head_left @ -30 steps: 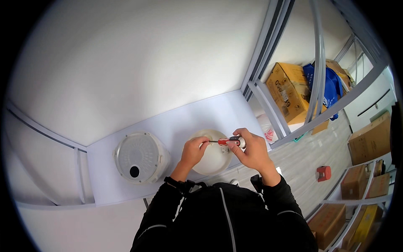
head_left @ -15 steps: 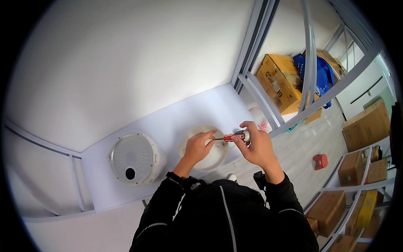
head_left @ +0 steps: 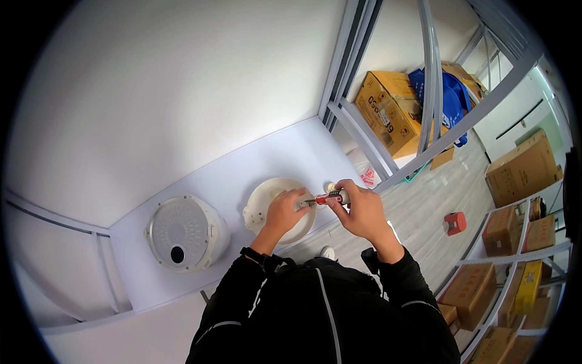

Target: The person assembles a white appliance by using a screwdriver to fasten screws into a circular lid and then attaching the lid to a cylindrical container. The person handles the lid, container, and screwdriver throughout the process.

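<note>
My right hand [head_left: 364, 210] is closed around the handle of a red screwdriver [head_left: 328, 198], whose shaft points left. My left hand [head_left: 284, 212] pinches a small pale piece [head_left: 305, 202] at the screwdriver's tip; its exact kind is too small to make out. Both hands are above a round white cover [head_left: 257, 195], shallow like a bowl, with small holes near its left edge. Farther left stands a white rice cooker-like body [head_left: 188, 233] with a grey round top and a dark oval spot. A small cream-coloured round part [head_left: 330, 187] sits just beyond the screwdriver.
The white tabletop [head_left: 227, 173] meets a pale wall behind it. Grey metal framing [head_left: 364, 139] rises at the right end. Beyond it are a cardboard box [head_left: 388, 112] and a blue bag [head_left: 453, 103]. A red stool-like object [head_left: 454, 223] stands on the floor near shelves of boxes [head_left: 470, 294].
The surroundings have shifted left in the view. My left fingers have turned, and the pale piece now shows between them at the screwdriver's tip. The right hand still holds the screwdriver.
</note>
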